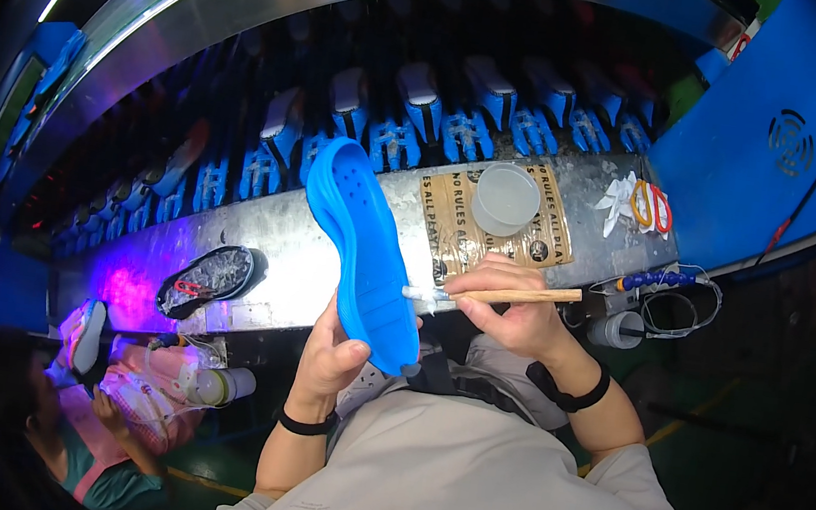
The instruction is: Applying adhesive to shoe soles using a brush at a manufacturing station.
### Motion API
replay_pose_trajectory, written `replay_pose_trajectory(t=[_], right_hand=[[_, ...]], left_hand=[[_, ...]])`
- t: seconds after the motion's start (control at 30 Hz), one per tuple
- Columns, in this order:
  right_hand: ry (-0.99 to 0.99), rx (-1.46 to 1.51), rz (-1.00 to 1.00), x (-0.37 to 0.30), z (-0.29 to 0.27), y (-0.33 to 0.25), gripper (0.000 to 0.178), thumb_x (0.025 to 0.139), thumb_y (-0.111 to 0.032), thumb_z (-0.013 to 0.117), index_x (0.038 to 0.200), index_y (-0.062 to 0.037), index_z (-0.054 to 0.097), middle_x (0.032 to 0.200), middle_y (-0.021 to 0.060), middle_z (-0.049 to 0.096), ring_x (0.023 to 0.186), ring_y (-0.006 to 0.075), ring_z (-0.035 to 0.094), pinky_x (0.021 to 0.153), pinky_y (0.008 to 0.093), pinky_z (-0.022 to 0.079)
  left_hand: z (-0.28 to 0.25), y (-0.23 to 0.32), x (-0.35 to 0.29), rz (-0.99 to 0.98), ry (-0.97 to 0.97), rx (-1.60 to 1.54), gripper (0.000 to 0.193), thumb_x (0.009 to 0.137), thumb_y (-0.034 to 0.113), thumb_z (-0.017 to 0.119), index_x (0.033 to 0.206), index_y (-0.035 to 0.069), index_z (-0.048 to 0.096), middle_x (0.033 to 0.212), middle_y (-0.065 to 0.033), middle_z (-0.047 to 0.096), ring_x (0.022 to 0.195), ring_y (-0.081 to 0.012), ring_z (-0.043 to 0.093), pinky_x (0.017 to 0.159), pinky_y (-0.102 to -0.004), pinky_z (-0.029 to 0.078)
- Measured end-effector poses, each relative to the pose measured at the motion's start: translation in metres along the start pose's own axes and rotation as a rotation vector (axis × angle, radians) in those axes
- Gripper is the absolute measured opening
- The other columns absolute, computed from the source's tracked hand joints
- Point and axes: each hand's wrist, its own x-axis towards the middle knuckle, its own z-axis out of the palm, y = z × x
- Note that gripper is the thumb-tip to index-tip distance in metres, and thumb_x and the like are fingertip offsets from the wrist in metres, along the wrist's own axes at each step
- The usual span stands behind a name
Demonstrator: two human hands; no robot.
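My left hand (328,359) grips a bright blue shoe sole (371,271) by its lower end. The sole is tilted up, its hollow inner side facing me and small holes showing near the far end. In my right hand (510,317) is a brush (536,296) with a wooden handle. Its pale bristles meet the sole's right edge in this view; whether they touch it, I cannot tell. Beyond my right hand, a translucent round tub (506,199) stands on printed brown cardboard (444,227).
A metal bench (289,287) carries a dark sole-shaped tray (224,279) at left and red and orange looped handles (653,206) at right. Behind run several blue shoe holders (467,136). A blue segmented hose (657,280) hangs at right. A co-worker (108,463) sits lower left.
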Motion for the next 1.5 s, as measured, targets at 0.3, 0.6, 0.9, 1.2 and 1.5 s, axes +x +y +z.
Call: replay_pose_trajectory(t=[0.3,0.6,0.9,1.2,1.5], right_hand=[[-0.043,0.041,0.005,-0.007,0.004,-0.017,0.009,0.082,-0.003,0.071,0.090,-0.0006,0.072,0.083,0.0099,0.071,0.075,0.0244,0.065,0.074,0.0364,0.049],[0.092,0.030,-0.002,0.000,0.002,-0.021,0.012,0.083,-0.003,0.071,0.094,0.0012,0.071,0.088,0.0110,0.073,0.075,0.0243,0.066,0.072,0.0361,0.050],[0.150,-0.148,-0.134,0.002,0.012,-0.017,0.012,0.082,-0.005,0.071,0.094,-0.0016,0.071,0.083,0.0097,0.071,0.074,0.0251,0.066,0.071,0.0353,0.049],[0.057,-0.021,-0.026,-0.007,0.009,-0.028,0.007,0.081,-0.004,0.069,0.088,-0.0017,0.069,0.081,0.0101,0.069,0.073,0.0252,0.065,0.071,0.0353,0.049],[0.001,0.120,0.073,-0.015,0.004,-0.034,0.009,0.085,-0.003,0.066,0.093,-0.0019,0.071,0.083,0.0080,0.069,0.075,0.0205,0.065,0.074,0.0325,0.050]], left_hand=[[-0.010,-0.001,-0.004,0.108,0.066,0.098,0.108,0.071,0.041,0.085,0.151,-0.002,0.027,0.130,-0.0202,0.055,0.112,-0.0318,0.064,0.089,-0.0448,0.058],[0.003,0.006,-0.001,0.065,-0.014,0.073,0.111,0.069,0.044,0.087,0.150,-0.003,0.027,0.129,-0.0208,0.056,0.110,-0.0329,0.065,0.090,-0.0464,0.059],[0.007,0.010,-0.002,0.037,-0.025,0.053,0.108,0.069,0.045,0.088,0.147,-0.004,0.031,0.128,-0.0227,0.057,0.110,-0.0355,0.066,0.091,-0.0471,0.058],[0.004,0.009,-0.003,0.082,0.013,0.097,0.108,0.069,0.047,0.088,0.146,-0.005,0.032,0.121,-0.0210,0.061,0.102,-0.0316,0.069,0.086,-0.0440,0.059],[-0.002,0.004,-0.004,0.094,0.015,0.060,0.107,0.071,0.054,0.084,0.144,-0.006,0.036,0.123,-0.0209,0.061,0.102,-0.0303,0.068,0.083,-0.0421,0.059]])
